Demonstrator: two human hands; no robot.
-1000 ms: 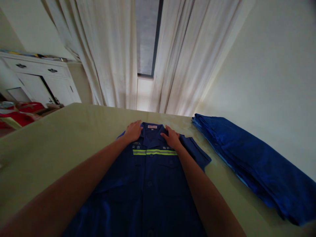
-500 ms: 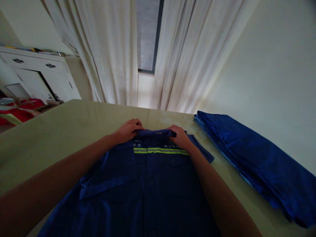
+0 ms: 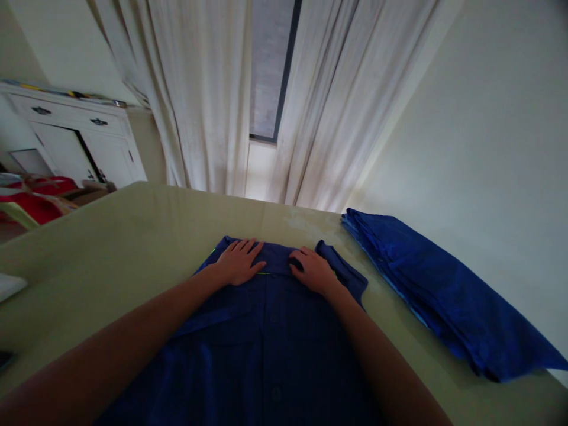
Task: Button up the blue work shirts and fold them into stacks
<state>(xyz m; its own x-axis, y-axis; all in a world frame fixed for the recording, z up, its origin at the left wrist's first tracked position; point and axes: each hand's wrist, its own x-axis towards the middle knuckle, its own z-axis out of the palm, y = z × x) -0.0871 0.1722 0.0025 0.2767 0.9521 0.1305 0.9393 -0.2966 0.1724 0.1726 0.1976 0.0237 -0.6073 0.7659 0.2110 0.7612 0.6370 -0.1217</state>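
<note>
A dark blue work shirt (image 3: 266,355) lies front up on the table, its buttons running down the middle. Its collar end is folded down into a flat band (image 3: 277,254), covering the lettering and most of the yellow-green reflective stripe. My left hand (image 3: 239,262) presses on the left of this band, open with fingers spread. On the band's right side rests my right hand (image 3: 313,270), fingers loosely bent and the thumb apart, with no cloth visibly pinched. A sleeve (image 3: 344,269) sticks out beyond my right hand.
Folded blue garments (image 3: 444,290) lie in a pile on the right of the pale green table (image 3: 146,236). A white object (image 3: 11,286) and a dark object (image 3: 5,359) sit at the left edge. Behind are curtains (image 3: 208,106), a white cabinet (image 3: 106,151) and red bags (image 3: 42,201).
Both hands have brought the collar end down toward me, folding it over the lettering and stripe. My left hand has gone from gripping the collar to lying flat; my right has loosened.
</note>
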